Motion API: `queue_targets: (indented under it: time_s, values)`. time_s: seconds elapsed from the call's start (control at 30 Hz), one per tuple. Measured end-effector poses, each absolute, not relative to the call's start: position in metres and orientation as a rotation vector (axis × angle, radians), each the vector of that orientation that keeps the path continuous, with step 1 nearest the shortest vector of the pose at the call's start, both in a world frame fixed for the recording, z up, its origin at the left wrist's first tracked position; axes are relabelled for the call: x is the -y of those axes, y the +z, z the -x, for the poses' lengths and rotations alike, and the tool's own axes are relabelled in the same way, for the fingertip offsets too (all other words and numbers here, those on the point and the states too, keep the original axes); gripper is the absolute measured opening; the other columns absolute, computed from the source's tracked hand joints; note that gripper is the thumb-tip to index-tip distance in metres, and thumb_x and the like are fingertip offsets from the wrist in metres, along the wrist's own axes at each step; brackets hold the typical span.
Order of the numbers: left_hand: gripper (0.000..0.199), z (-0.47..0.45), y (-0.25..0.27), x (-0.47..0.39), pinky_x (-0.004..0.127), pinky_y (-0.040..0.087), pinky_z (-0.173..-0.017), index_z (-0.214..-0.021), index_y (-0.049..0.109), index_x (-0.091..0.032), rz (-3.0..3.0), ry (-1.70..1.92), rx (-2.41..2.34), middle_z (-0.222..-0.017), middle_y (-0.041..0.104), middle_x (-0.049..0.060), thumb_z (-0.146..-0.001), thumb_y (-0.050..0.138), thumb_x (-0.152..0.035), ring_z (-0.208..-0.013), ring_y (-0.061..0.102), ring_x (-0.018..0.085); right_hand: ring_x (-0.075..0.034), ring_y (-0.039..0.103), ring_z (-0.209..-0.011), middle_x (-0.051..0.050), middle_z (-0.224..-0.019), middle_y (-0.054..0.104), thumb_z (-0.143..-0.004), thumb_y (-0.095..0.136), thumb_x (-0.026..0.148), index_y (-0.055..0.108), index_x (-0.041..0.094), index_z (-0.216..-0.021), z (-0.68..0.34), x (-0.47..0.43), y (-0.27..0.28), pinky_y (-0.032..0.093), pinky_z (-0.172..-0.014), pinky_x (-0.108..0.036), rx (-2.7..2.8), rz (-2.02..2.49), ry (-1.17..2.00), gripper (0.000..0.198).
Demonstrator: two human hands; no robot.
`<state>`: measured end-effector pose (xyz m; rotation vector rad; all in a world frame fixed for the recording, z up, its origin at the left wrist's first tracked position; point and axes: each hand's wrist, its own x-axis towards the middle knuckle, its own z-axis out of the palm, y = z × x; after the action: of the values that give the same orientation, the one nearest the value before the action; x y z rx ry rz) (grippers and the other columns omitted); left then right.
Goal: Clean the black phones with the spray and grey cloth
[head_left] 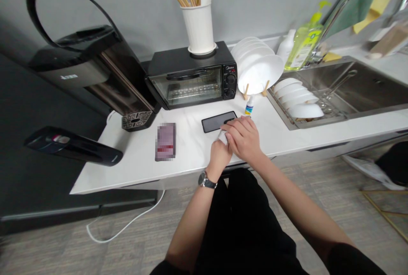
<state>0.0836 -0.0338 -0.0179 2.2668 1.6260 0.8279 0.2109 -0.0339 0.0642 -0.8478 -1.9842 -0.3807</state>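
My left hand (220,154), with a watch on its wrist, is mostly covered by my right hand (245,139). Both are closed together above the counter's front half. A bit of white cloth or tissue (223,137) shows under the right fingertips. Just beyond the fingers is a small dark thing (228,120) I cannot make out. Behind it a black phone (213,123) lies flat. A small bottle with a blue and yellow label (249,106) stands beyond my right hand. Farther left lies a blurred-out purplish rectangular item (165,141).
A toaster oven (191,83) bears a white holder (198,28) of chopsticks. To the left are a black dispenser (105,71) and a dark bottle-like object (73,145). Plates (261,69), a soap bottle (302,45) and a sink (357,115) with bowls (306,110) are right.
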Motion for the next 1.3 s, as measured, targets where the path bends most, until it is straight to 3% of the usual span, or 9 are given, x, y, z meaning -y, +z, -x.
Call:
queue_targets:
  time_s: [0.2,0.37,0.5,0.63,0.83,0.97,1.07,1.2,1.3]
  values:
    - [0.035,-0.081,0.0,0.038,0.03,0.054,-0.072,-0.135,0.062,-0.018,-2.271,0.837,-1.567,-0.097,0.08,0.011,-0.11,0.047,-0.037,-0.084,0.078,0.026,-0.019,0.051,-0.067,-0.001,-0.07,0.054,-0.113,0.024,0.049,0.054,0.025,-0.084,-0.236,0.013,0.049,0.04,-0.066,-0.034,1.607,1.101,0.215,0.048]
    - [0.04,-0.083,-0.001,0.039,0.031,0.055,-0.072,-0.142,0.059,-0.018,-2.225,0.864,-1.598,-0.099,0.081,0.011,-0.11,0.048,-0.041,-0.082,0.079,0.026,-0.016,0.041,-0.056,0.003,-0.058,0.044,-0.102,0.025,0.078,0.042,0.027,-0.071,-0.236,0.007,0.025,0.032,-0.056,-0.032,1.422,1.206,0.502,0.063]
    - [0.037,-0.083,-0.001,0.04,0.031,0.056,-0.074,-0.139,0.06,-0.018,-2.27,0.83,-1.575,-0.098,0.081,0.01,-0.11,0.049,-0.038,-0.086,0.079,0.026,-0.018,0.044,-0.059,0.002,-0.062,0.048,-0.107,0.025,0.069,0.047,0.027,-0.076,-0.226,0.017,0.033,0.036,-0.058,-0.033,1.314,1.177,0.441,0.057]
    - [0.031,-0.082,-0.001,0.04,0.033,0.057,-0.072,-0.132,0.064,-0.015,-2.28,0.788,-1.587,-0.094,0.081,0.011,-0.107,0.051,-0.029,-0.083,0.078,0.028,-0.023,0.057,-0.081,-0.005,-0.082,0.062,-0.112,0.025,0.046,0.06,0.026,-0.086,-0.214,0.025,0.061,0.045,-0.076,-0.039,1.567,1.023,0.216,0.048]
    - [0.02,-0.081,-0.008,0.036,0.036,0.058,-0.075,-0.11,0.071,-0.012,-2.314,0.731,-1.615,-0.092,0.08,0.014,-0.098,0.055,-0.016,-0.083,0.078,0.029,-0.025,0.053,-0.09,-0.005,-0.086,0.068,-0.108,0.042,0.031,0.064,0.026,-0.087,-0.212,0.022,0.074,0.037,-0.091,-0.045,1.973,0.962,-0.297,0.031]
    - [0.021,-0.082,-0.005,0.038,0.035,0.057,-0.074,-0.105,0.072,-0.013,-2.296,0.734,-1.626,-0.088,0.08,0.014,-0.103,0.054,-0.022,-0.083,0.078,0.029,-0.024,0.054,-0.088,-0.005,-0.088,0.066,-0.109,0.039,0.036,0.063,0.026,-0.091,-0.223,0.018,0.068,0.039,-0.085,-0.042,1.989,0.89,-0.201,0.032]
    - [0.027,-0.082,0.0,0.04,0.032,0.056,-0.074,-0.124,0.068,-0.017,-2.258,0.835,-1.571,-0.095,0.081,0.011,-0.108,0.052,-0.03,-0.085,0.078,0.027,-0.02,0.05,-0.074,-0.003,-0.076,0.053,-0.112,0.029,0.043,0.051,0.025,-0.08,-0.231,0.013,0.063,0.039,-0.072,-0.037,1.77,0.977,0.111,0.043]
    - [0.032,-0.083,0.002,0.041,0.03,0.055,-0.074,-0.134,0.063,-0.02,-2.23,0.88,-1.538,-0.097,0.081,0.009,-0.109,0.051,-0.035,-0.086,0.078,0.025,-0.015,0.036,-0.058,0.004,-0.061,0.034,-0.107,0.031,0.067,0.036,0.026,-0.07,-0.232,0.003,0.057,0.032,-0.059,-0.032,1.5,1.094,0.46,0.055]
    - [0.032,-0.083,0.002,0.041,0.03,0.055,-0.075,-0.134,0.063,-0.021,-2.227,0.884,-1.546,-0.097,0.081,0.01,-0.109,0.051,-0.037,-0.087,0.078,0.026,-0.014,0.034,-0.055,0.005,-0.057,0.033,-0.101,0.03,0.078,0.038,0.026,-0.068,-0.229,0.001,0.056,0.032,-0.055,-0.03,1.386,1.13,0.558,0.062]
